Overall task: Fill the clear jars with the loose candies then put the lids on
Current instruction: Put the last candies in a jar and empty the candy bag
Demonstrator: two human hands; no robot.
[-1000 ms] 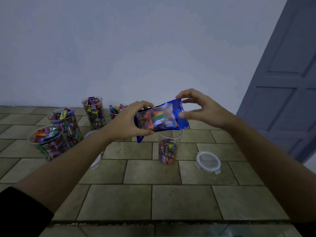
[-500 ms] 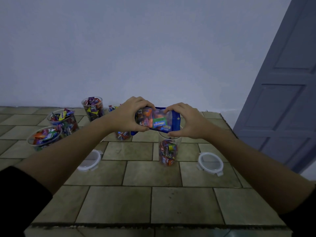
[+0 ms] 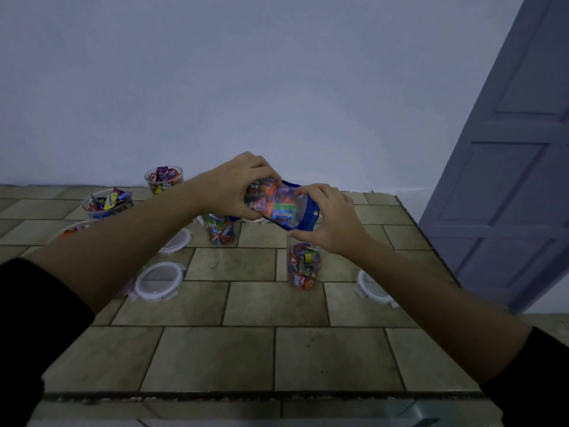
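While both hands work above the table, the head view shows the left hand (image 3: 234, 188) curled round one end of a clear plastic candy bag with a blue border (image 3: 278, 206), fingers over the top and thumb beneath. The right hand (image 3: 329, 220) pinches the bag's other, blue-edged end, fingers on top and thumb under the lower edge. The candy bag is held in the air, tilted down toward the right, and bright wrapped candies show through its clear face.

Just below its lower end stands a tall clear plastic jar (image 3: 303, 266), upright on the brown tiled tabletop (image 3: 246, 349), with wrapped candies in its lower part. Its upper part is hard to make out behind the right hand. A second clear jar (image 3: 220, 231), also holding candies, stands farther back under the left hand.

Two heaped jars sit at the far left, one at the wall (image 3: 164, 180) and one nearer (image 3: 107, 203). A third is mostly hidden by the left forearm.

One round clear lid with a white rim (image 3: 158, 280) lies flat beside that forearm. Another lid (image 3: 178, 241) lies behind it, and a third lid (image 3: 374, 289) at the right is partly covered by the right forearm. A grey-blue panelled door (image 3: 508, 180) stands at the right.
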